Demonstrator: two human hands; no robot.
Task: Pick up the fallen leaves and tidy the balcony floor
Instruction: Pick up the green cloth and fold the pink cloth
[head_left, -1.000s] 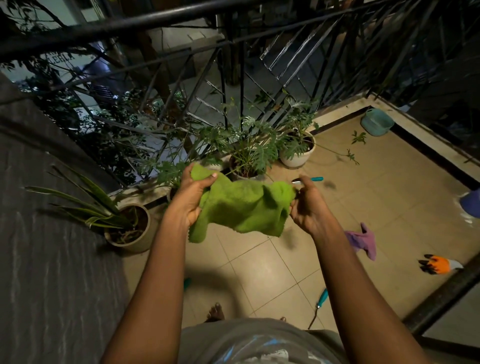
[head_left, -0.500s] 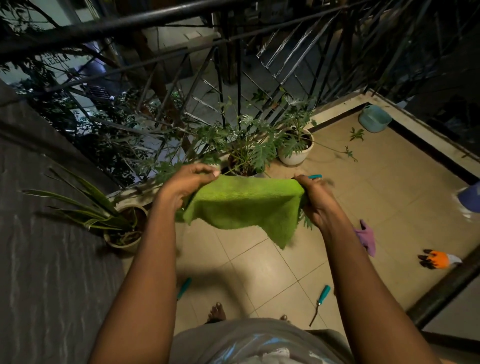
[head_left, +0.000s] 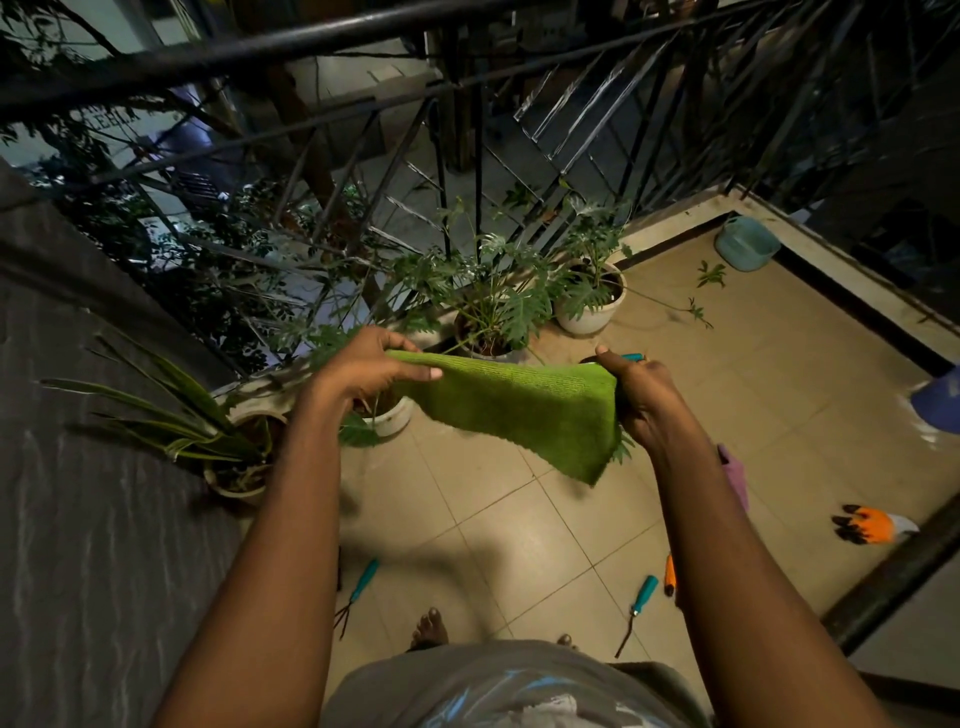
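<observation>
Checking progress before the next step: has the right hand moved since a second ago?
Yes. The right hand has shifted rightward, its forearm now covering most of the purple cloth on the floor, pulling the green cloth taut.

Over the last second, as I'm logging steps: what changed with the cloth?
The green cloth, bunched before, was pulled flat as the left hand and right hand drew apart; a corner hangs down. Both hands kept gripping it. The fallen leaves and pots stayed put.

Quantities: four potted plants, three teal-handled hand tools, two fallen leaf sprigs, one green cloth, one teal bucket, one orange glove, one purple cloth.
</observation>
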